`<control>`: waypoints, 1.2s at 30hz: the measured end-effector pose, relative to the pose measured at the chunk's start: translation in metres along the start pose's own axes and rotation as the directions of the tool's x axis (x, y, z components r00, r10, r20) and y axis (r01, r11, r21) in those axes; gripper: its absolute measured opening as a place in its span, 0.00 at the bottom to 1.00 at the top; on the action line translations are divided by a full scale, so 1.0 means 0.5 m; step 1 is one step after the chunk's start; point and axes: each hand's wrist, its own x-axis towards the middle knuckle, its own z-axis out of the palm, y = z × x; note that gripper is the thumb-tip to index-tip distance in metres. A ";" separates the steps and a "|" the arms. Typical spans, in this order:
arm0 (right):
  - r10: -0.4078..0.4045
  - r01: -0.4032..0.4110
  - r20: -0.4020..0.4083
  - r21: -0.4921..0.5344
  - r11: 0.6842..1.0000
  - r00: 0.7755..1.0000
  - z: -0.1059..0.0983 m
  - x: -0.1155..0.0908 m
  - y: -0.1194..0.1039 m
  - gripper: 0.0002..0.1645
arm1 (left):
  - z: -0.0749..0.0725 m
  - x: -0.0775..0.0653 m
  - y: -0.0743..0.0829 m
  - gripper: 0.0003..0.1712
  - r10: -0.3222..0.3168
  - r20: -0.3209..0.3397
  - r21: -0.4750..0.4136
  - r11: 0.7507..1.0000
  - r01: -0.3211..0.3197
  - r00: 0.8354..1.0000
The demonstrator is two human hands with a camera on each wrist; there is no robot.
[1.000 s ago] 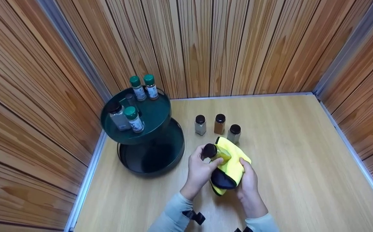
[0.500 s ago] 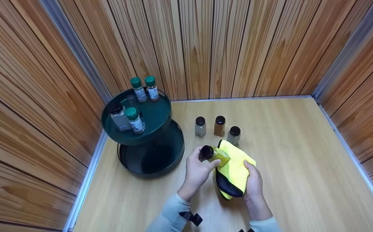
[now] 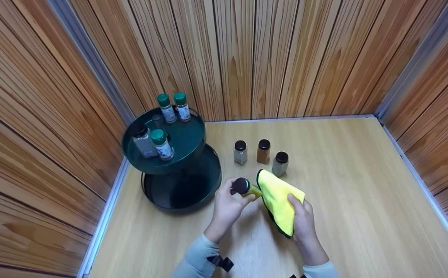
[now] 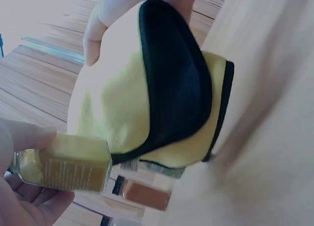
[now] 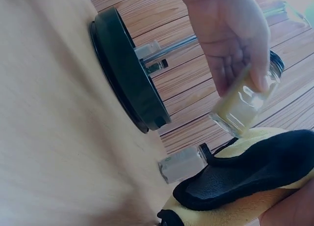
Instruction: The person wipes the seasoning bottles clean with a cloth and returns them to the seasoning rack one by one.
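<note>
Gripping left hand [image 3: 224, 210]: clamped on the bottle, thumb on one side and fingers on the other, close to the cap end.
Bottle [image 4: 78, 162]: held tilted above the surface [image 3: 363, 193], dark cap [image 3: 241, 185] toward the left hand, base toward the cloth; whether base and cloth touch cannot be told.
Right hand [image 3: 305, 222]: clamped on the cloth at its right edge, thumb on top.
Cloth [image 3: 281, 200]: yellow, dark-edged, folded over, with a navy patch [image 4: 176, 83] plain in the left wrist view.
Handling, bottle: looks like smooth, flat-sided glass, so probably rigid, slick and breakable if dropped, modest in weight; the shoulder below the cap seems the surest hold.
Handling, cloth: likely light, limp and plush; a pinch at a folded edge should do.
Standing jars: clear [image 3: 241, 152], brown [image 3: 263, 151] and greyish [image 3: 280, 165], just beyond the cloth.
Two-tier stand [image 3: 187, 133]: to the left, small bottles on its upper tray.
Half a second's difference: the bottle has drawn left, off the cloth's face to its edge; the cloth has turned, hiding the navy patch from the head view. Jars and stand stay put.
</note>
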 end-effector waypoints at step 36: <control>-0.058 0.058 0.008 -0.056 0.997 0.998 -0.032 0.000 -0.006 0.17 | -0.220 0.051 -0.080 0.30 -0.064 -0.219 0.207 0.972 0.110 0.974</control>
